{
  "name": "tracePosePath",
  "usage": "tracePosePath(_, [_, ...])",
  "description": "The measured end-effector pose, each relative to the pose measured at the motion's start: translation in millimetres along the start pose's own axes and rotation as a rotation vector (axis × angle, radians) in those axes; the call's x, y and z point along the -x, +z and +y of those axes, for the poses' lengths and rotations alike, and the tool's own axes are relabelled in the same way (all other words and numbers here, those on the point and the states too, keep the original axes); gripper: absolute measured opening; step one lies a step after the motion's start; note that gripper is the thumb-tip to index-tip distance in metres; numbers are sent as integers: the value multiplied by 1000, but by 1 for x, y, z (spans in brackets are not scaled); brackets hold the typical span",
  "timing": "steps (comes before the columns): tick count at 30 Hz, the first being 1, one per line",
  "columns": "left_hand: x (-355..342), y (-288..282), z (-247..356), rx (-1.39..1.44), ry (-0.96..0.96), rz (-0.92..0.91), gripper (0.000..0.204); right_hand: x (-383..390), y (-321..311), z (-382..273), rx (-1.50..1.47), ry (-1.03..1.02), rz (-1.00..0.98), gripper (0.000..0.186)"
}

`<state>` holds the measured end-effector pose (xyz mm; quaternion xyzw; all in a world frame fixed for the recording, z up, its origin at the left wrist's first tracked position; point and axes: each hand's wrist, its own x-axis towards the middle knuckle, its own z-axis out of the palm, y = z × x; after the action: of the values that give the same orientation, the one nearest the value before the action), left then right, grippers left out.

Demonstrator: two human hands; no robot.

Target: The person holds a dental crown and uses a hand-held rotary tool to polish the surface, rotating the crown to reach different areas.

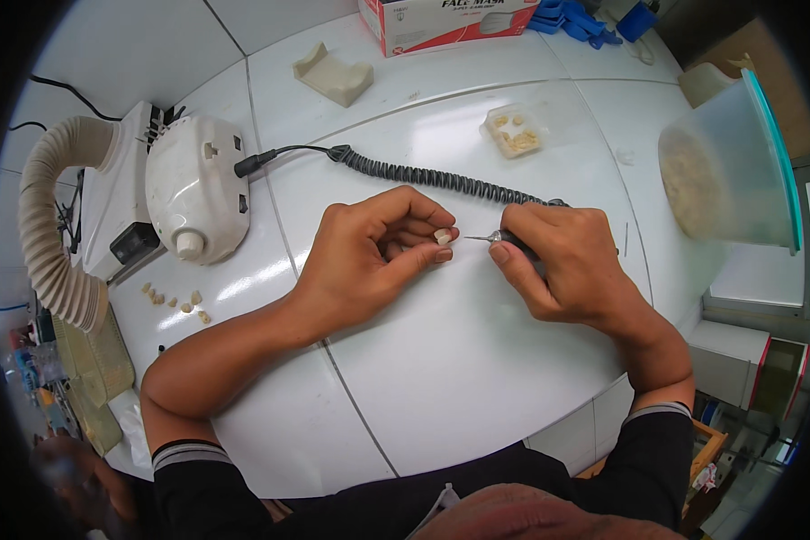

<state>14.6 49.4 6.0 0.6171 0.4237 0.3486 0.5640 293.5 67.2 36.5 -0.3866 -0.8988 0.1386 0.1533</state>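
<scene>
My left hand (378, 252) grips a small cream piece (442, 235), shaped like a tooth, between fingertips and thumb. Just to its right, my right hand (562, 261) is closed on a dark rotary handpiece (515, 247), whose thin metal bit points left at the piece; I cannot tell whether they touch. A coiled black cord (432, 180) runs from near my right hand to a white control unit (189, 180) at the left. Several small cream pieces (186, 307) lie below that unit. A small translucent tray (504, 135) with yellowish bits sits beyond my hands.
A ribbed hose (49, 229) arches at the left. A mask box (445, 27), cream block (333, 76) and blue objects (576, 22) are at the back. A large teal-rimmed tub (724, 162) stands right. A thin rod (626, 238) lies near it. Another person's arm (108, 486) shows lower left.
</scene>
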Motion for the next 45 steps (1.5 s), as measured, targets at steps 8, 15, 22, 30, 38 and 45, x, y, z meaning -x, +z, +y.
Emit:
tracePosePath(8, [1, -1, 0, -27, -11, -2, 21, -1, 4, -4, -11, -27, 46, 23])
tracePosePath(15, [2, 0, 3, -31, -50, -20, 19, 3, 8, -5, -19, -7, 60, 26])
tracePosePath(22, [2, 2, 4, -116, -45, 5, 19, 4, 9, -6, 65, -47, 25, 27])
tracePosePath(30, [1, 2, 6, -170, -24, 3, 18, 2, 5, -11, 117, -28, -9, 28])
tracePosePath(38, [1, 1, 8, -162, -39, -19, 16, 0, 5, -10, 120, -43, -25, 29])
tracePosePath(45, [0, 0, 6, -162, -36, -42, 16, 1, 8, -10, 136, -39, -24, 29])
